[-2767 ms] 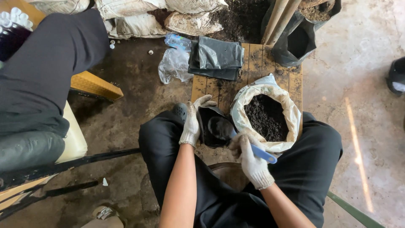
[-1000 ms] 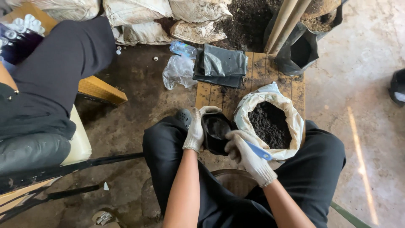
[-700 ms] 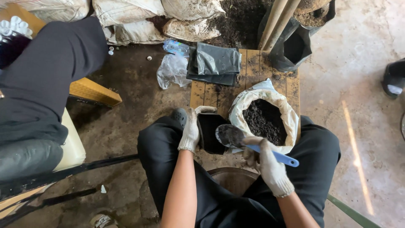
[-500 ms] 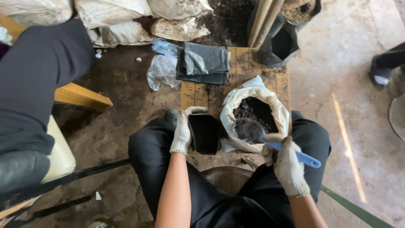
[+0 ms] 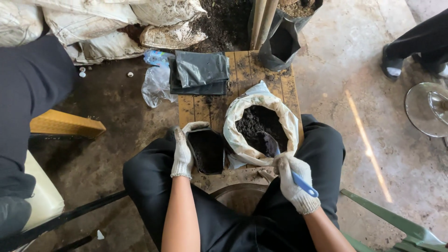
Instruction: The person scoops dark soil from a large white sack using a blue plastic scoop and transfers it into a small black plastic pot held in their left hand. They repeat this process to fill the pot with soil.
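My left hand [image 5: 183, 151], in a soiled white glove, grips the rim of a small black bag [image 5: 207, 150] partly filled with soil, holding it open on a wooden pallet [image 5: 242, 70]. My right hand [image 5: 294, 179], also gloved, holds a blue-handled scoop [image 5: 284, 161] whose head is dug into the dark soil inside a rolled-down white sack [image 5: 259, 128]. The sack stands right beside the black bag, between my knees.
A stack of folded black bags [image 5: 198, 72] lies at the pallet's far end beside clear plastic bags [image 5: 156, 81]. Dirty white sacks [image 5: 93, 28] and a soil heap [image 5: 224, 23] sit beyond. A seated person's dark leg [image 5: 32, 93] is at left; another person's feet [image 5: 410, 51] at right.
My right hand carried the scoop from over the small black bag across to the white sack and pushed it into the soil. My left hand stayed on the bag's rim.
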